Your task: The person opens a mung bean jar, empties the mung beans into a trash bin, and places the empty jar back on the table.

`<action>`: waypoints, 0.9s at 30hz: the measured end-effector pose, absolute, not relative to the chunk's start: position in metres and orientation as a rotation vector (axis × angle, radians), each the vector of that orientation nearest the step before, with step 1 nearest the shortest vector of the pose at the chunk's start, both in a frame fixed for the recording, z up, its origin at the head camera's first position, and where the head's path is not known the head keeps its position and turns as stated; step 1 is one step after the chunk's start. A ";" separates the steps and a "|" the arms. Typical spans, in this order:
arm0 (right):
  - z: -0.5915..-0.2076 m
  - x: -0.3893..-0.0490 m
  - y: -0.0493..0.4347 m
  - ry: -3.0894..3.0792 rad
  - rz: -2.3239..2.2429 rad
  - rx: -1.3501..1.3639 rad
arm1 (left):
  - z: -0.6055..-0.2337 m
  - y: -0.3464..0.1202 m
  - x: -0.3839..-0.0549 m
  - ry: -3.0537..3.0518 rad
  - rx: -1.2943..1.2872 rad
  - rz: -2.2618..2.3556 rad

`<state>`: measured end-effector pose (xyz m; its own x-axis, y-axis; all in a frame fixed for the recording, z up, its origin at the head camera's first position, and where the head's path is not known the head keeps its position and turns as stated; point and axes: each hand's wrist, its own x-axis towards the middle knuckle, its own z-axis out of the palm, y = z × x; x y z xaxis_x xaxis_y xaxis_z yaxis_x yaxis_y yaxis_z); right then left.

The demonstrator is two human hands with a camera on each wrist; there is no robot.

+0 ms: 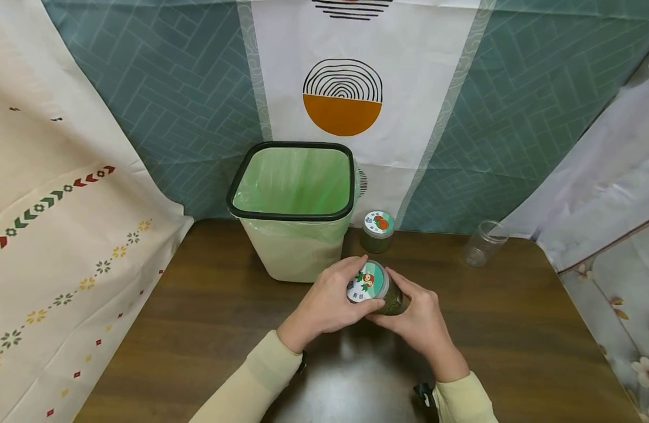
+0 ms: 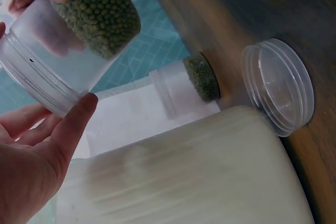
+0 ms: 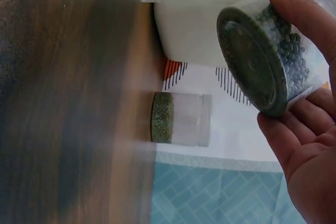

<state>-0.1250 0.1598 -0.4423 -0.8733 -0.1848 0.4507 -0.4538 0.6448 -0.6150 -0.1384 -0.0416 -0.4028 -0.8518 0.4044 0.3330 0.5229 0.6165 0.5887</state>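
Both hands are closed round a clear jar [image 1: 367, 282] of small green beans [image 2: 105, 14], lifted and tilted above the tabletop [image 1: 197, 323], in front of the bin [image 1: 292, 252]. The left hand [image 1: 332, 299] grips its labelled top, the right hand [image 1: 421, 317] its body near the base. Whether a cap covers that label cannot be told; a loose clear lid [image 2: 278, 85] lies near the bin. If the top gives suddenly while the jar leans, beans could likely scatter. The smooth wall might also slip should the right hand's hold slacken. A forward swing could knock the second jar [image 1: 377, 232], standing just beside the bin; the empty cup [image 1: 484, 244], well off to the right, seems less exposed.
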 end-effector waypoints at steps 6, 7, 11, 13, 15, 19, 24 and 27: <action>-0.443 -0.126 0.160 -2.486 1.041 0.500 | -0.405 -0.039 -0.139 -2.664 -0.767 -1.041; -0.443 -0.126 0.160 -2.481 1.032 0.499 | -0.405 -0.039 -0.139 -2.658 -0.765 -1.039; -0.443 -0.126 0.158 -2.430 0.974 0.485 | -0.407 -0.035 -0.139 -2.640 -0.711 -1.044; -0.442 -0.125 0.156 -2.403 0.927 0.472 | -0.407 -0.033 -0.139 -2.641 -0.647 -1.062; -0.442 -0.125 0.154 -2.383 0.889 0.464 | -0.407 -0.030 -0.139 -2.643 -0.581 -1.106; -0.442 -0.126 0.154 -2.370 0.885 0.483 | -0.404 -0.030 -0.142 -2.673 -0.548 -1.191; -0.441 -0.126 0.159 -2.367 0.903 0.510 | -0.396 -0.036 -0.144 -2.757 -0.706 -1.154; -0.440 -0.126 0.161 -2.384 0.901 0.510 | -0.394 -0.040 -0.144 -2.740 -0.783 -1.154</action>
<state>-0.1262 0.1608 -0.4402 -0.7849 -0.1551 0.5999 -0.5132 0.7053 -0.4891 -0.1444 -0.0399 -0.3944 -0.8683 0.4281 0.2507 0.4784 0.5889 0.6514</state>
